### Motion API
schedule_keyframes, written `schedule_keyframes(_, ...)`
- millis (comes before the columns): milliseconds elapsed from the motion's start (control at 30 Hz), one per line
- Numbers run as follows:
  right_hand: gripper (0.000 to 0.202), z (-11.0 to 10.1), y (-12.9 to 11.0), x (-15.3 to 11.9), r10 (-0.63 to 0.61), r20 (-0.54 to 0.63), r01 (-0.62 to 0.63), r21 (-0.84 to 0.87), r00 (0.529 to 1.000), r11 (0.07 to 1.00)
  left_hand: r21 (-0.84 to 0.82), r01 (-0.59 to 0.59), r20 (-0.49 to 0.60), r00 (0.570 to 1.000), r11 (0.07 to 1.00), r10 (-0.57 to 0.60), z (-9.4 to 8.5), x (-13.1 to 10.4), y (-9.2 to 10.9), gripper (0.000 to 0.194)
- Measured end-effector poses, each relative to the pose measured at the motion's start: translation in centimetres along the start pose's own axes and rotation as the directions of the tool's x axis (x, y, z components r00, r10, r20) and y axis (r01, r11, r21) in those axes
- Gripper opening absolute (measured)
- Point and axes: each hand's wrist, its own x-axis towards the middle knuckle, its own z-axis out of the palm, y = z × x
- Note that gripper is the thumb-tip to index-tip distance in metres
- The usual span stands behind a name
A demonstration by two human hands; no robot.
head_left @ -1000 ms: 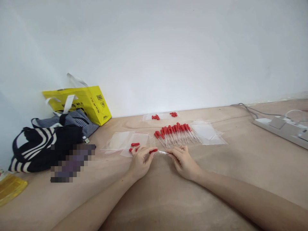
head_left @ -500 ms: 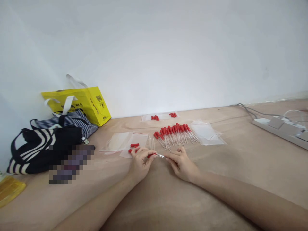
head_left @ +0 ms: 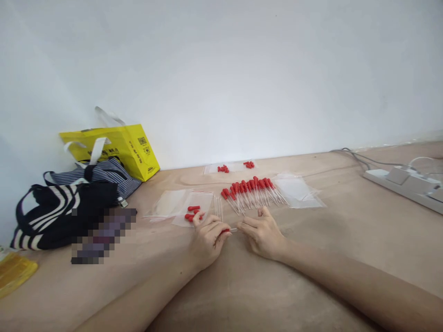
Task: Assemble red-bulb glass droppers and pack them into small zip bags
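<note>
My left hand [head_left: 209,242] pinches a red rubber dropper bulb [head_left: 225,230], mostly covered by the fingers. From the bulb's right end a clear pipette tube [head_left: 233,229] runs into the closed fingers of my right hand [head_left: 263,236]. How far the tube sits inside the bulb cannot be made out. Just beyond my left hand, several loose red bulbs [head_left: 194,209] lie on a clear zip bag [head_left: 206,199]. A few bare tubes [head_left: 218,208] are beside it. Past both hands, a row of droppers with red bulbs [head_left: 255,185] is fanned out.
More clear bags [head_left: 297,192] lie right of the droppers. Near the wall sits a bag with red bulbs [head_left: 223,169]. A yellow paper bag [head_left: 145,157], a striped pouch [head_left: 107,173] and a black bag [head_left: 58,214] stand left. A power strip [head_left: 408,186] lies right.
My left hand has turned and shifted slightly right and down with the bulb. Its fingers are closer to my right hand, and less tube shows between them.
</note>
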Motion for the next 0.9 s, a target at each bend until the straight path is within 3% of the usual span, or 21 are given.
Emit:
schedule_keyframes(233,0.028,0.3,-0.3,0.0,0.051,0.05,-0.055,0.089,0.997,0.995,0.006,-0.011,-0.008,1.0,1.0,0.011,0.2,0.0,0.2,0.014)
schedule_keyframes(433,0.02,0.0,-0.1,0.3,0.114,0.054,-0.12,0.125,0.992,0.985,0.064,-0.041,-0.034,0.998,0.997,0.044,-0.2,0.4,-0.8,0.009)
schedule_keyframes(633,0.019,-0.4,0.2,0.2,0.087,0.037,-0.091,0.109,0.996,0.99,0.159,-0.096,-0.094,0.989,0.983,0.112,-0.8,0.1,-1.6,0.014)
schedule_keyframes(900,0.019,0.5,0.3,-0.3,0.045,0.007,-0.046,0.107,0.999,0.993,0.147,-0.138,0.009,0.99,0.98,0.138,-0.3,-0.2,-1.2,0.017)
